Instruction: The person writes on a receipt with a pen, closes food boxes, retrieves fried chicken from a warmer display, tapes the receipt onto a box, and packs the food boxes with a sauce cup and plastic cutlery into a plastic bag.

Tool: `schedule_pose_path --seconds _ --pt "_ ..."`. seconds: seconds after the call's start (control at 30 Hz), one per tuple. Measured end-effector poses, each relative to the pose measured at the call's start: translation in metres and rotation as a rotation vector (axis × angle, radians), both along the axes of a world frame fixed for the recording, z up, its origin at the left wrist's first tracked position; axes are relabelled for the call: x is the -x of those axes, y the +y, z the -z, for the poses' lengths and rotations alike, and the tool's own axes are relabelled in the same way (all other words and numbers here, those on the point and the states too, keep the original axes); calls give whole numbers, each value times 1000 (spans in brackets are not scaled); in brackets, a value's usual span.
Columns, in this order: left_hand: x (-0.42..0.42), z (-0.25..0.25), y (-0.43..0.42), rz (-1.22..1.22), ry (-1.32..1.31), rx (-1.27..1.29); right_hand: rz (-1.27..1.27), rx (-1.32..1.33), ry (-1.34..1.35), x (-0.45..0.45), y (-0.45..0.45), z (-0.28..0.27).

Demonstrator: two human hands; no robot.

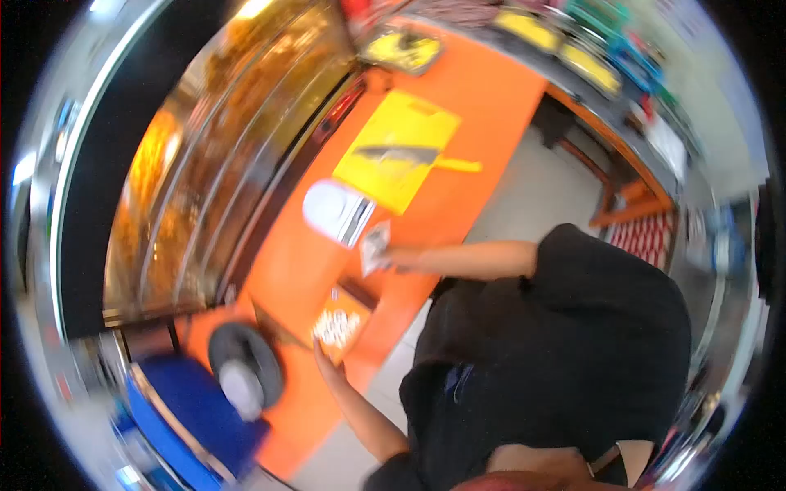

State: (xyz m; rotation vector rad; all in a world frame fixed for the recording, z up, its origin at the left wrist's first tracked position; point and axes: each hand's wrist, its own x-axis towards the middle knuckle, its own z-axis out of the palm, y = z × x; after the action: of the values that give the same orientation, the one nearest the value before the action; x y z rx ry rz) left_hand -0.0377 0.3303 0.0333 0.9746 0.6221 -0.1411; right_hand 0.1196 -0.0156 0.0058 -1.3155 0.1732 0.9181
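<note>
An orange box (341, 326) with white lettering is at the near part of the orange table, and my left hand (327, 360) holds its lower edge. My right hand (395, 259) grips a small white-and-grey packet (375, 247) above the table. Just beyond that packet lies a white kitchen scale (336, 211). Farther off, a knife with a yellow handle (457, 165) rests across a yellow cutting board (399, 147). The view is blurred, so finger details are faint.
Along the left stands a lit glass display case (221, 155) with food. A dark round object (237, 348) and a blue chair (184, 409) are at the lower left. Yellow trays (528, 29) line the counter at the top; a tray (401, 51) sits at the table's far end.
</note>
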Motion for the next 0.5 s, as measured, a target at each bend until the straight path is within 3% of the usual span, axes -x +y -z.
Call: schedule_pose_path --seconds 0.03,0.23,0.43,0.5 --pt "-1 -6 -6 -14 11 -7 -97 22 -73 5 28 23" --pt "-13 9 -18 102 19 -37 -194 419 -122 29 85 29" --pt "-19 -31 -102 94 50 -5 -33 771 -126 40 42 40" --pt "-24 -36 -132 64 108 -26 57 767 -94 41 21 39"
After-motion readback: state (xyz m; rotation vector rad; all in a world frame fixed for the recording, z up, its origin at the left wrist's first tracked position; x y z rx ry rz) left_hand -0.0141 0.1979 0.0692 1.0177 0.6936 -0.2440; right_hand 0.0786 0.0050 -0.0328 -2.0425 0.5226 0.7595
